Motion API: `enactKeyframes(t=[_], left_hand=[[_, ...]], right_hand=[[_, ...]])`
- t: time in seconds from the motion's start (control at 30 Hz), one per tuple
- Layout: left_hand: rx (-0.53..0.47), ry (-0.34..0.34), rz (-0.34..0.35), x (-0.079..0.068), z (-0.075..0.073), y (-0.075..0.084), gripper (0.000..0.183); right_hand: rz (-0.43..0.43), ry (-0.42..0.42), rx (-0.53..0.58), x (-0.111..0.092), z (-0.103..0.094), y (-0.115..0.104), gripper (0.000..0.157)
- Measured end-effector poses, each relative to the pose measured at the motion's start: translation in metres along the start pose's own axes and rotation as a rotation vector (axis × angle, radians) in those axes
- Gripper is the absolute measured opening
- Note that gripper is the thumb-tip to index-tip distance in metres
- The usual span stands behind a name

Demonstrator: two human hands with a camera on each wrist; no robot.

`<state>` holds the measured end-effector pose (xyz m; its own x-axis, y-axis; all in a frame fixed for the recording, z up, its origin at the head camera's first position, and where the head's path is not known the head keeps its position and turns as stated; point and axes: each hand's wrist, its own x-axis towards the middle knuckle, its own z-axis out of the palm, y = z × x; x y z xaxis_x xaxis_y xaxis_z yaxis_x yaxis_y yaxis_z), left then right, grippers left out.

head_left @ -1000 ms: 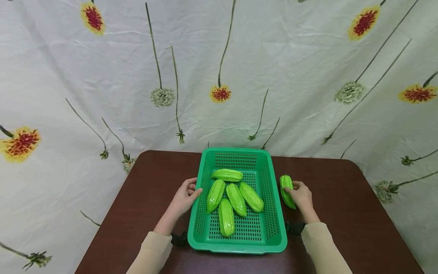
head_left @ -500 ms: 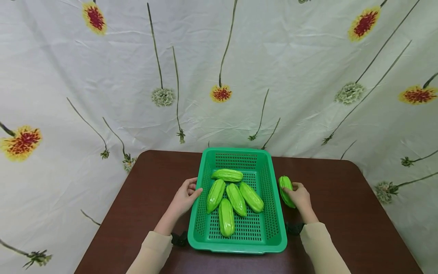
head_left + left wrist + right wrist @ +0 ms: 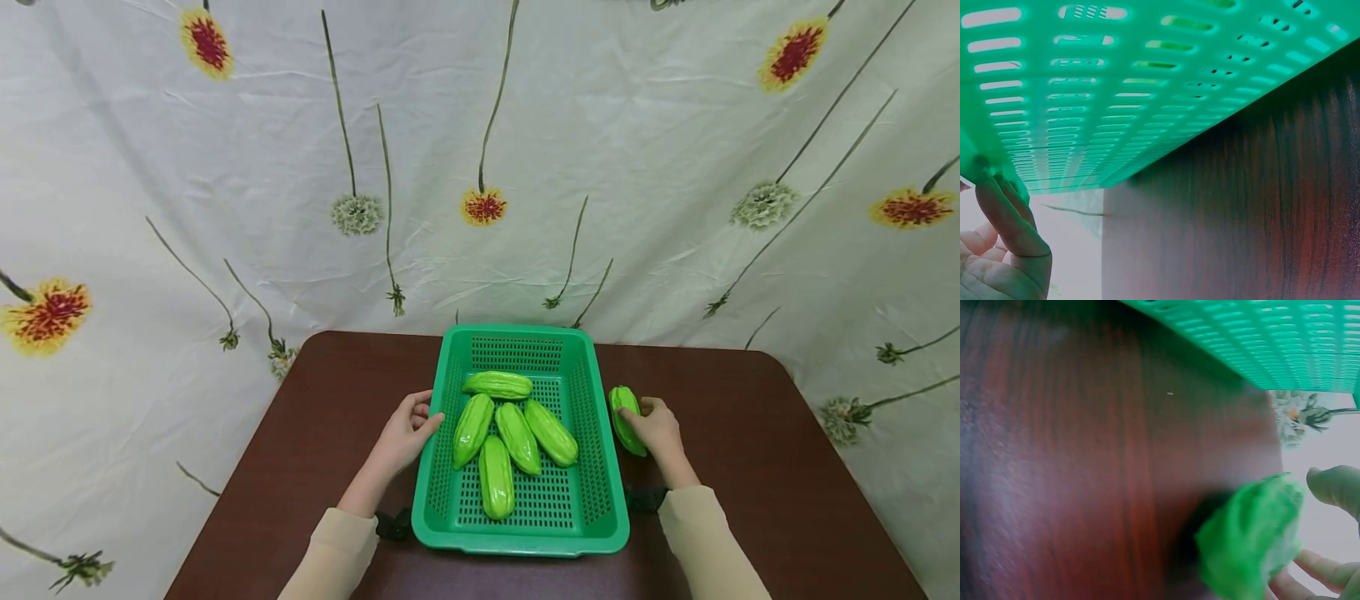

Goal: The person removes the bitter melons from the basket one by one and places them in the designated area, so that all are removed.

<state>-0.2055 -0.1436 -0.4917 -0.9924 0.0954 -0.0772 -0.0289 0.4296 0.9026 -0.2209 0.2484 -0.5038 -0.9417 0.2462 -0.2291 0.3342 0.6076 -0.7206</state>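
Floral cloth (image 3: 660,150) behind, right hand (image 3: 660,432) holds 1 gourd (image 3: 1250,540).

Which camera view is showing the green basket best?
The head view: it shows almost the whole basket from above, with five vegetables inside. The left wrist view gives only part of one slotted side, close up; the right wrist view, only part of another.

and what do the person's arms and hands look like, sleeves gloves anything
Both arms wear cream sleeves ending short of the wrists. The left hand and right hand are bare, without gloves. A black device shows beside the left cuff, another beside the right.
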Motion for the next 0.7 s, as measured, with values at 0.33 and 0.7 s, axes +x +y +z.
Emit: enactKeyframes(t=[0.33, 0.7], left_hand=[[0.021, 0.008, -0.003, 0.001, 0.0, 0.0, 0.052], [0.027, 0.013, 0.006, -0.001, -0.001, 0.004, 0.051]], right_hand=[[-0.053, 0.045, 0.05, -0.006, -0.028, -0.029, 0.071], [-0.19, 0.027, 0.083, -0.022, -0.033, -0.083, 0.069]])
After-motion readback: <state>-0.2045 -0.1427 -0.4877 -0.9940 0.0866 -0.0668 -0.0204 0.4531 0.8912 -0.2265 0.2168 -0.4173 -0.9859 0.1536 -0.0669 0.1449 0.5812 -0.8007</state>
